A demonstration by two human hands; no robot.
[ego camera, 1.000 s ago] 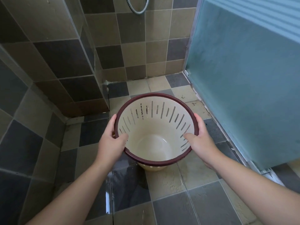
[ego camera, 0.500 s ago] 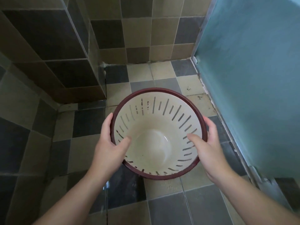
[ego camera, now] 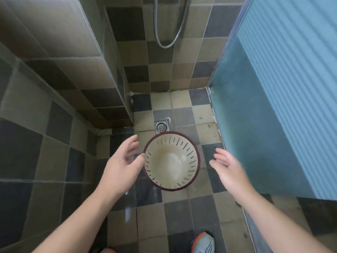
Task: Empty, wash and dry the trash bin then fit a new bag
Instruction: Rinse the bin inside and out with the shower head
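Cream bin (ego camera: 171, 161) stands on floor between hands, beside drain (ego camera: 161, 127), probably for rinsing. Left hand (ego camera: 124, 161), right hand (ego camera: 228, 170) both released, fingers spread, empty.

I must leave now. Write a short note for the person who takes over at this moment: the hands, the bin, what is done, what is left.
Left hand: open, beside the bin's rim, holding nothing.
Right hand: open, apart from the bin.
Trash bin: upright on the wet shower floor, just in front of the floor drain, below the shower hose.
Done: bin is emptied; no bag inside.
Left: wash, dry, fit a new bag. Whether washing has begun cannot be told.
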